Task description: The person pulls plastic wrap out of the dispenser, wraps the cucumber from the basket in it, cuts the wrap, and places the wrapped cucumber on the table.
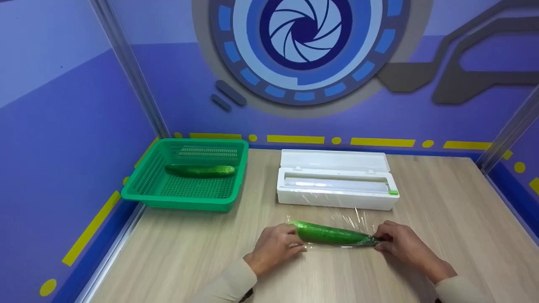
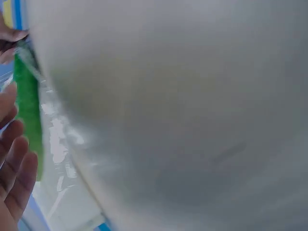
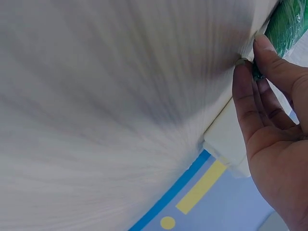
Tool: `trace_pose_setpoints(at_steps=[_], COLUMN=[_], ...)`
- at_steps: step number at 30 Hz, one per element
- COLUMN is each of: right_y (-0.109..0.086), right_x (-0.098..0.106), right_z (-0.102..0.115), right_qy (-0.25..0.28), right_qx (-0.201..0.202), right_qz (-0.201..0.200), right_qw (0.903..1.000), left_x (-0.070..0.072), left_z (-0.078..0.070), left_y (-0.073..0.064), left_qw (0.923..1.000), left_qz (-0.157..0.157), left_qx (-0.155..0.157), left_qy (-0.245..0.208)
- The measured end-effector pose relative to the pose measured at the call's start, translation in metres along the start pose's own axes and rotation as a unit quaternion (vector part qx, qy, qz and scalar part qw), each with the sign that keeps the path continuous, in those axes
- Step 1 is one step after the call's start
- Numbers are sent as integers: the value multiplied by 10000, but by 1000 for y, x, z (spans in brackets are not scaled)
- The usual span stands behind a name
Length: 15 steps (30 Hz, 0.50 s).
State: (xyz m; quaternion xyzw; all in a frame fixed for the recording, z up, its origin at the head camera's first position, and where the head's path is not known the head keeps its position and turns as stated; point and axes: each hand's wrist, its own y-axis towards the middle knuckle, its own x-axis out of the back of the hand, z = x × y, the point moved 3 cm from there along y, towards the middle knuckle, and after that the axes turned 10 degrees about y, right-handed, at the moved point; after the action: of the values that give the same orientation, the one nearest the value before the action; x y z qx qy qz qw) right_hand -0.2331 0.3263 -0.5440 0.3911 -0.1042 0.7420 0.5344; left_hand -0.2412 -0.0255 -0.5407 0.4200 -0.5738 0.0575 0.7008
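My R hand [image 1: 402, 244] has its fingers pinching the film-covered R tip of the cuke [image 1: 332, 234], which lies low on the worktop [image 1: 202, 252], ctr-right. L hand [image 1: 276, 246] touches its L end, fingers bent; can't tell if they're pinching. Clear film [image 1: 358, 215] runs btwn cuke & the white box [image 1: 358, 202] behind, w/ roll [image 1: 337, 184] inside. 2nd cuke [image 1: 200, 171] sits in the green basket [image 1: 181, 203], far L.

Cucumber [image 2: 29, 103]: partly wrapped in clear film [image 2: 57, 137]
Left hand [image 2: 17, 166]: seen against its side
Right hand [image 2: 8, 37]: placed at its tip
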Motion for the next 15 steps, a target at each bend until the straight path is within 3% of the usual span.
trace_pose_setpoints(at_steps=[5, 9, 12, 15], right_y=[0, 0, 1, 1], right_x=[0, 1, 0, 1], right_z=[0, 0, 1, 1], right_qy=[48, 35, 26, 20], right_qx=[59, -63, -198, -219], right_qz=[-7, 43, 82, 72], right_qw=[10000, 10000, 9998, 9997], left_x=[-3, -6, -6, -6], left_z=[5, 7, 7, 5], left_y=[-9, -11, -10, -11], left_qw=[9979, 9931, 9915, 9939], left_qz=[535, 1069, 1190, 1057], left_qx=[336, 487, 514, 311], left_qy=[137, -33, -142, -111])
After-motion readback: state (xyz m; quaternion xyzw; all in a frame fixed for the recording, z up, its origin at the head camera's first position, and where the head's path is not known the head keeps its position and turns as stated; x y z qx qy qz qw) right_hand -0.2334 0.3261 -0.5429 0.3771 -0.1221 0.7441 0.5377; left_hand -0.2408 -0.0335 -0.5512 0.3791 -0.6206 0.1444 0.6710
